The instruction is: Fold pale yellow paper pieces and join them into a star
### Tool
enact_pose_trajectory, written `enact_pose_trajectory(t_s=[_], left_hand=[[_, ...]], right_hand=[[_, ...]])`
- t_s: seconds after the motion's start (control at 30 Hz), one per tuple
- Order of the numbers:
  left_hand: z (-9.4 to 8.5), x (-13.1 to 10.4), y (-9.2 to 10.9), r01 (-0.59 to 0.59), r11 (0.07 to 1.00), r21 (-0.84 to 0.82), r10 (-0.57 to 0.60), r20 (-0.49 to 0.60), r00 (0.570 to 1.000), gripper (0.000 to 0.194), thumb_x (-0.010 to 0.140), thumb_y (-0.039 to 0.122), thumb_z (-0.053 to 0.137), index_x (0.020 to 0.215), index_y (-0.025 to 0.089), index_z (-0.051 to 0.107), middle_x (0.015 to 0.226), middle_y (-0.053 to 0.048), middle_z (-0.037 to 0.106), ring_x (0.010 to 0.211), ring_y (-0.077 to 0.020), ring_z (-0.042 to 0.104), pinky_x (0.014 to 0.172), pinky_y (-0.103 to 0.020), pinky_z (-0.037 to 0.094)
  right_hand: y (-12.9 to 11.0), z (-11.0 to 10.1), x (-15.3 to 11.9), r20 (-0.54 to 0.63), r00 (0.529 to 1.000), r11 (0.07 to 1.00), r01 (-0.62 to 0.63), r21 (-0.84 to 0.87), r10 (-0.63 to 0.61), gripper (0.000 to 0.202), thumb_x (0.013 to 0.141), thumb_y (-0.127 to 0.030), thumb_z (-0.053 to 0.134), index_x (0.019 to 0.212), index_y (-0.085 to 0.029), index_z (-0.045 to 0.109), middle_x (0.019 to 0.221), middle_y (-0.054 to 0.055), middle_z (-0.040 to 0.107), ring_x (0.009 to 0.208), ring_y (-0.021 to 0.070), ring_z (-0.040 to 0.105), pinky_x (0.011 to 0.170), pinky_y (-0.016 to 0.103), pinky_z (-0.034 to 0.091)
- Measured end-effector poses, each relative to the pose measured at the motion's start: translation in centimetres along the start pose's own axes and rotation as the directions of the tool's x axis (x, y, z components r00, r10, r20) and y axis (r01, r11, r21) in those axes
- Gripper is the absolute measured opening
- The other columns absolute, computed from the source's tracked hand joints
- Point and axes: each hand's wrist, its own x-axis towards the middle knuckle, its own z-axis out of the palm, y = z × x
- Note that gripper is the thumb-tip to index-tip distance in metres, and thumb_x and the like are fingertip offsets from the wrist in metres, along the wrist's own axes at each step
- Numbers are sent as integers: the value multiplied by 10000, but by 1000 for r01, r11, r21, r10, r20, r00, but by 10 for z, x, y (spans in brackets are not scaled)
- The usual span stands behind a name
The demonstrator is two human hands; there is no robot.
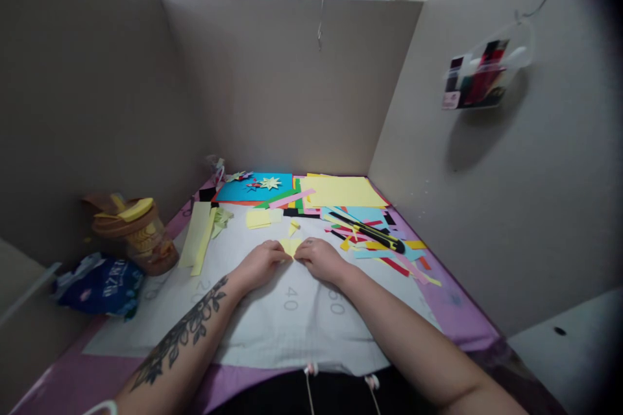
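Observation:
My left hand (267,263) and my right hand (318,259) meet at a small piece of yellow paper (291,246) on the white numbered sheet (263,321). The fingers of each hand are closed on the paper's near edge, one hand to each side. A small folded yellow piece (294,227) lies just beyond it. Farther back to the left is a stack of yellow paper squares (258,218). To the right, a black and yellow utility knife (370,232) rests on a heap of coloured paper strips (403,267).
Paper stars (270,183) lie on blue card (228,192) at the back, beside yellow sheets (343,192). Long yellow strips (195,237), a lidded cup (146,233) and a blue packet (100,282) are at left. Grey panels (292,84) enclose the table; a plastic holder (479,78) hangs right.

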Motion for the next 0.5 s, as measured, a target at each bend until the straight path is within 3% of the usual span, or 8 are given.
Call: enact_pose_trajectory(t_s=[0.17, 0.37, 0.5], left_hand=[[-1, 2, -14, 14, 999, 29, -10, -136, 991, 274, 807, 73, 497, 898, 199, 723, 955, -81, 651, 905, -198, 564, 822, -316, 447], [-4, 5, -11, -92, 994, 59, 96, -82, 992, 153, 845, 186, 559, 814, 198, 708, 912, -58, 654, 884, -187, 550, 810, -305, 433], [-6, 4, -9, -85, 996, 20, 86, -31, 996, 165, 860, 184, 530, 825, 189, 691, 857, -53, 661, 859, -177, 554, 795, -288, 434]], right_hand=[[-1, -3, 0, 32, 999, 1000, 9, -23, -9, 315, 727, -13, 516, 891, -196, 714, 936, 63, 719, 888, 198, 611, 852, 317, 420], [-3, -4, 0, 44, 999, 999, 26, -45, -24, 310, 752, -20, 522, 909, -213, 707, 959, 55, 713, 945, 200, 614, 855, 326, 394], [-7, -4, 1, 62, 996, 996, 66, -64, -62, 258, 786, -39, 522, 887, -189, 705, 970, 75, 707, 1010, 216, 592, 887, 340, 391]])
